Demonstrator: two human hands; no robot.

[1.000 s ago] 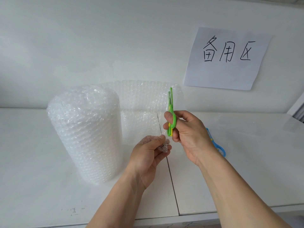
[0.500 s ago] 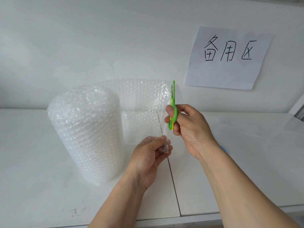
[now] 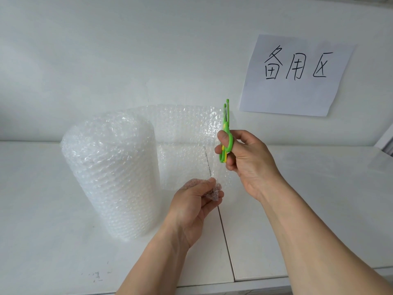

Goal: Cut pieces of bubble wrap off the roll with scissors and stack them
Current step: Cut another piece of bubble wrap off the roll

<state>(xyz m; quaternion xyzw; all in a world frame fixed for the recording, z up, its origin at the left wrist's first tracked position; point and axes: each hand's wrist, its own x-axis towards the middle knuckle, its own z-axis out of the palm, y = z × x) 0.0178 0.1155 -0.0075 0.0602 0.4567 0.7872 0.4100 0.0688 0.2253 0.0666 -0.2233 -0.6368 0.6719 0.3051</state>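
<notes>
A tall roll of bubble wrap (image 3: 112,173) stands upright on the white table (image 3: 308,209), left of centre. A loose sheet of bubble wrap (image 3: 187,145) unrolls from it to the right and stands on edge behind my hands. My left hand (image 3: 195,207) pinches the sheet's lower corner between thumb and fingers. My right hand (image 3: 246,160) holds green scissors (image 3: 225,133) upright by their handles, with the blades pointing up at the sheet's right edge, near its top. The blades look almost closed.
A white paper sign (image 3: 297,75) with handwritten characters hangs on the wall at the upper right. A seam (image 3: 225,237) runs across the table toward its front edge (image 3: 276,284). The wall stands right behind the roll.
My right hand has raised the scissors up along the sheet's right edge. The blue object on the table behind my right wrist is now hidden. My left hand keeps its pinch on the corner.
</notes>
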